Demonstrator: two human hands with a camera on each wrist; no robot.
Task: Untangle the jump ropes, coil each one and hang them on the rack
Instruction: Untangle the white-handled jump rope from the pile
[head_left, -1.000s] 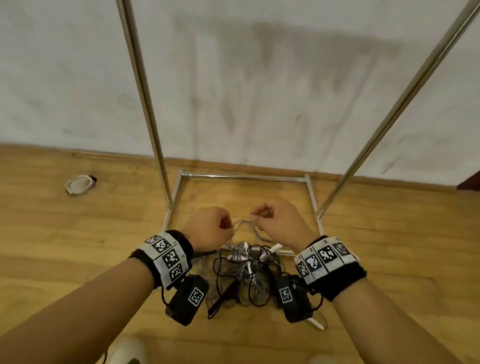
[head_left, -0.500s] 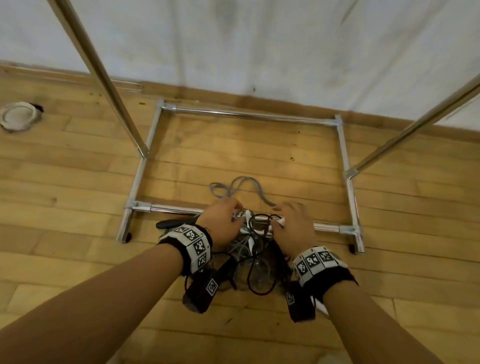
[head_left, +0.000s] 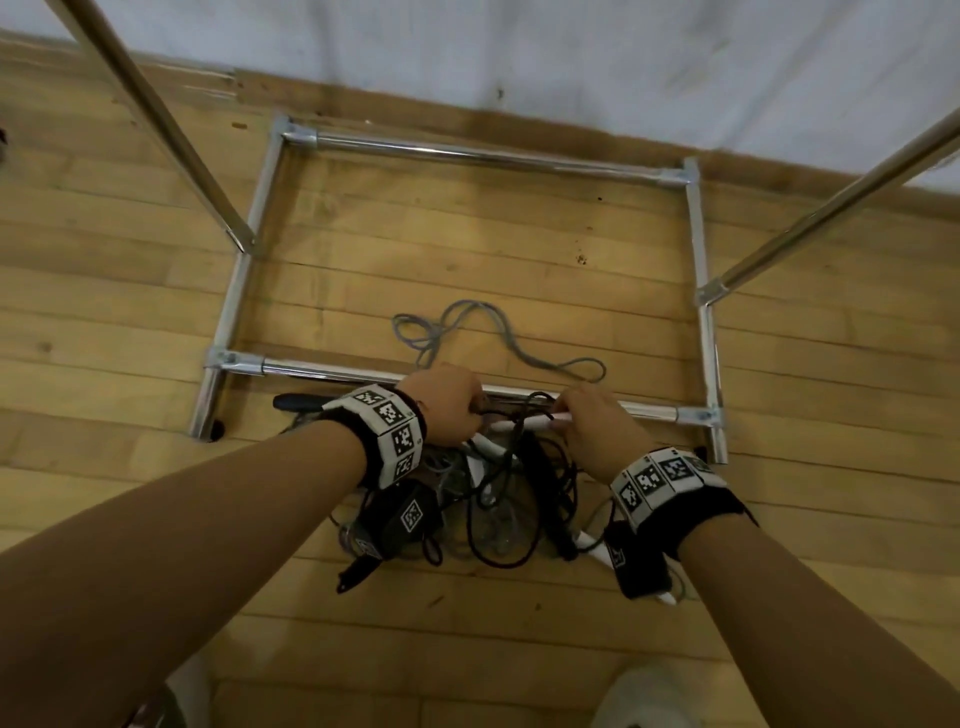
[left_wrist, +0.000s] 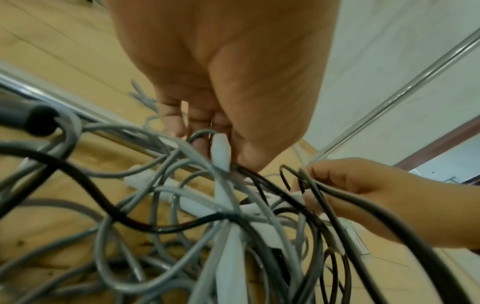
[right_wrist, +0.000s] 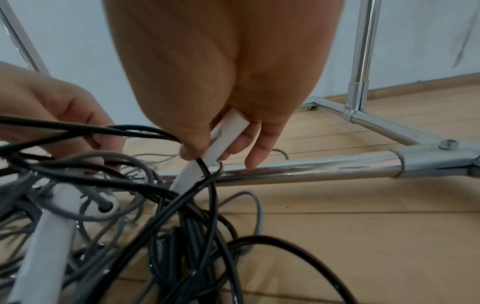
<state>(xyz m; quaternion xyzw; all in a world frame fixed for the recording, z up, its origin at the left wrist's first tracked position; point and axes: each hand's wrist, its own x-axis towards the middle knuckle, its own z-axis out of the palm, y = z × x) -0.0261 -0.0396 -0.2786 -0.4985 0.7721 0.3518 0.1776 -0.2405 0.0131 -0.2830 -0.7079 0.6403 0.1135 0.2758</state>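
Our right hand (right_wrist: 207, 115) now pinches a white handle (right_wrist: 223, 133) and our left hand (left_wrist: 221, 86) grips cords, both down in the tangle of jump ropes (head_left: 493, 493) on the floor. A second ago they held a grey loop (head_left: 467, 332) up; it now lies inside the rack (head_left: 698, 291) base, so untangling has barely begun.

- No words, brand names or numbers can be read anywhere here.
- The only markings are black-and-white square code patterns on the left wristband (head_left: 389, 436), the right wristband (head_left: 660, 480) and the small black units (head_left: 410, 517) hanging under the wrists; they carry no letters.
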